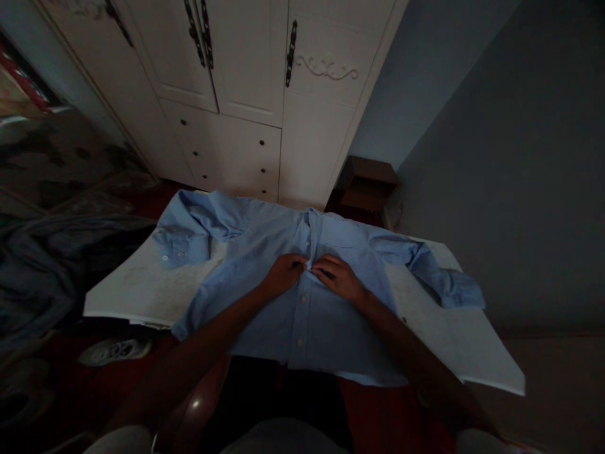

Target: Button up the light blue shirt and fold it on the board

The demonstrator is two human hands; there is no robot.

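Observation:
A light blue button-up shirt (265,246) lies front up on a white table (454,334), collar toward the far edge and sleeves spread to both sides. My left hand (283,272) and my right hand (340,277) meet at the middle of the shirt's button placket. Both hands have fingers curled and pinch the fabric edges at a button. White buttons run down the placket toward me below my hands. The shirt's hem hangs over the near table edge.
A white wardrobe (246,94) with dark handles and drawers stands behind the table. A brown wooden stool (368,183) sits by the grey wall. Dark cloth (51,265) is heaped at left, with a shoe (113,350) on the floor.

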